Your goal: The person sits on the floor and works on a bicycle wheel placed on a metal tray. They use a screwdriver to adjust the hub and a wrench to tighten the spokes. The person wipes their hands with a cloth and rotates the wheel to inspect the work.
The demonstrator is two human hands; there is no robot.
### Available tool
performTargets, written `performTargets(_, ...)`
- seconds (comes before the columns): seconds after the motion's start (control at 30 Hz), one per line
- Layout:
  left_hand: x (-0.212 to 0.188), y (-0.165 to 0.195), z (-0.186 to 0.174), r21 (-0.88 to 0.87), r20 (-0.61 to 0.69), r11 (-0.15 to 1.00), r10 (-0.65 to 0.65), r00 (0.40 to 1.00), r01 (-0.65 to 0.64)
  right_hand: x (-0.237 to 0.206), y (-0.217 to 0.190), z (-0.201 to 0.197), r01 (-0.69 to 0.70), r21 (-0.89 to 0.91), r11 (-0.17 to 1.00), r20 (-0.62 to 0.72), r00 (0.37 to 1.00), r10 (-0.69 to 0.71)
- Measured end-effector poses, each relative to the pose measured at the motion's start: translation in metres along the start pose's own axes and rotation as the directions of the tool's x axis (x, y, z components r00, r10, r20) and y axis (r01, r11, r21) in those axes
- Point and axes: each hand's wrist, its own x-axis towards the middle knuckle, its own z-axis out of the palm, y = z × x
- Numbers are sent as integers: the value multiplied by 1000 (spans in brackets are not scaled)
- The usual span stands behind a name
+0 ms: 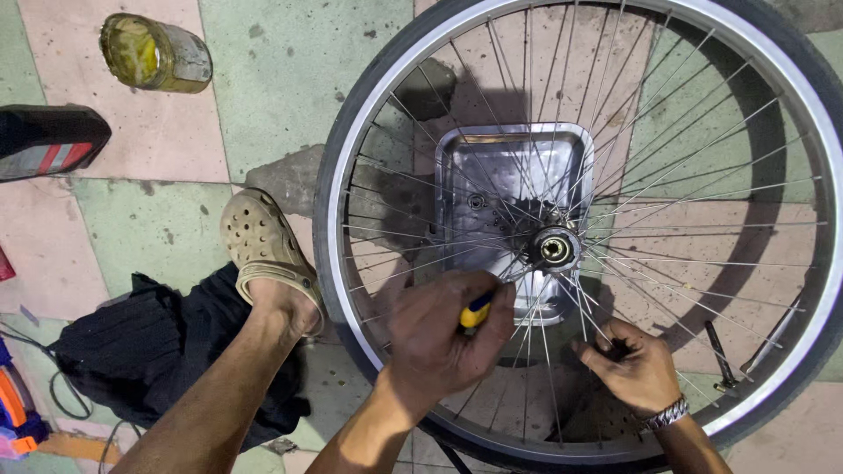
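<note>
Seen from the head camera, a bicycle wheel [580, 228] lies flat over the tiled floor [263, 79], its tyre and rim filling the right of the view. Under the spokes, at the middle, sits a shallow metal tray [514, 167], and the hub [555, 248] rests above the tray's near right corner.

The left hand [443, 333] is closed around a tool with a yellow and blue handle [476, 312]; its tip points toward the hub, though the working end is hidden among the spokes. The right hand [634, 364], with a metal bracelet at the wrist, is curled around spokes near the right of the hub; whether it pinches something small there cannot be told.

To do this work well, I judge the right hand should keep the wheel from turning while the left drives the tool squarely at the hub, without levering against the thin spokes. Keeping the hub over the tray would catch any small part that drops.

At the near left a foot in a tan clog [263, 250] rests on the floor beside dark cloth [149, 351]. A grimy jar [154, 54] lies at the far left.
</note>
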Motion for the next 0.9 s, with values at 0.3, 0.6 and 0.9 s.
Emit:
performTargets(0.3,-13,5,27,110,278,985,100,955,-135,-5,-1,2,-104,23,994,27,994,104)
performTargets(0.6,-12,26,49,137,422,990,-21,907,-41,-5,-13,-2,60,92,994,-45,997,-56)
performTargets(0.9,-1,15,55,204,454,968,40,890,-148,-14,-23,-4,-37,67,997,-10,999,37)
